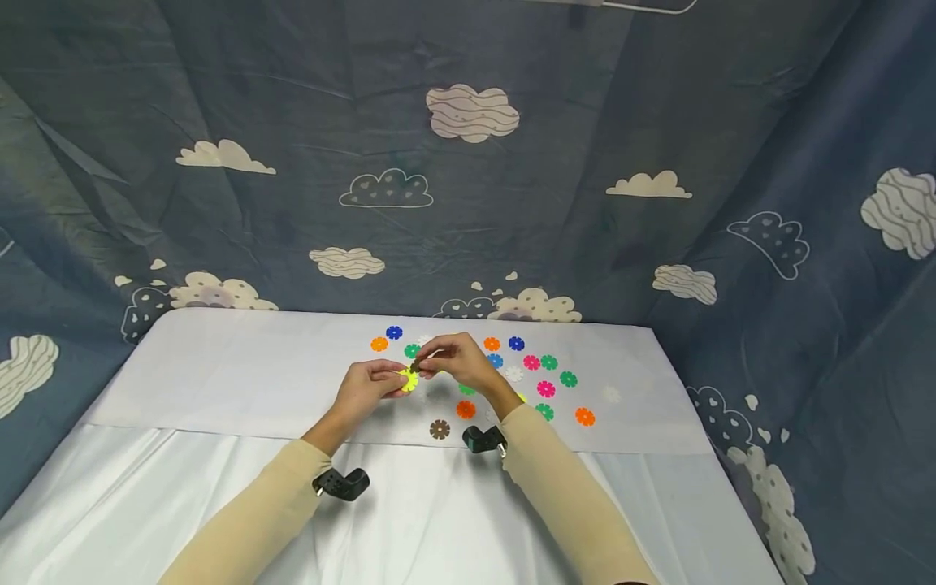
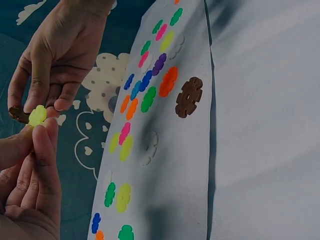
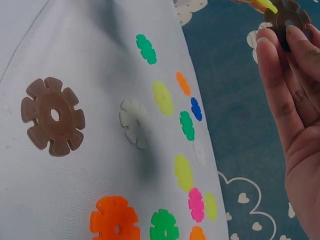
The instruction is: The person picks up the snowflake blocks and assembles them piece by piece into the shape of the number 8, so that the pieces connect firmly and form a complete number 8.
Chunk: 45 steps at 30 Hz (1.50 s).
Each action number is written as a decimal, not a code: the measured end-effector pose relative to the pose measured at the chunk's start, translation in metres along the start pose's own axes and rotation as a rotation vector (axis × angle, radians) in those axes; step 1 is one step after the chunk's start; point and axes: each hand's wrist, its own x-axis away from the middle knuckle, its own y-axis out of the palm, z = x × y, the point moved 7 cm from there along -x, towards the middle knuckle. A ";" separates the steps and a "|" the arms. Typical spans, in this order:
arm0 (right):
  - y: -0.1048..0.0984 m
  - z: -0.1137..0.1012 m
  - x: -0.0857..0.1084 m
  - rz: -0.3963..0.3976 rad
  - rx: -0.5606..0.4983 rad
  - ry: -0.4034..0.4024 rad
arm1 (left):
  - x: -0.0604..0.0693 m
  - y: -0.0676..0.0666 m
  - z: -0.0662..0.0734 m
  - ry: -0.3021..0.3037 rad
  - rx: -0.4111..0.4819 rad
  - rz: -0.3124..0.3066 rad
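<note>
My left hand [image 1: 367, 393] pinches a yellow notched disc [image 1: 409, 379] between thumb and fingertips. Just right of it, my right hand [image 1: 459, 362] holds a brown notched disc [image 3: 288, 21] by thumb and fingers. The two discs meet at their edges above the table; in the left wrist view the yellow disc [image 2: 37, 115] overlaps the brown one [image 2: 20, 114]. Whether their notches interlock I cannot tell. Fingers of both hands [image 2: 31, 185] [image 3: 300, 95] cover part of the discs.
Several notched discs lie flat on the white cloth, among them a brown one [image 1: 439, 429] near the front, an orange one [image 1: 585, 417] at the right and a blue one [image 1: 394, 332] at the back. A cloud-patterned curtain [image 1: 512, 211] hangs behind the table.
</note>
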 end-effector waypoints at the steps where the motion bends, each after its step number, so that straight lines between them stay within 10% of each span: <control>1: 0.000 0.000 0.000 -0.001 0.001 -0.002 | 0.000 0.000 0.000 -0.003 -0.003 0.005; 21: 0.012 -0.031 0.016 -0.027 0.091 -0.045 | 0.008 0.006 -0.007 -0.115 0.116 0.083; 30: 0.013 -0.021 0.013 0.044 0.137 -0.201 | 0.012 0.006 -0.004 -0.094 0.204 0.104; 45: 0.001 -0.015 0.009 -0.164 0.225 -0.054 | 0.004 0.017 -0.007 -0.107 -0.017 -0.156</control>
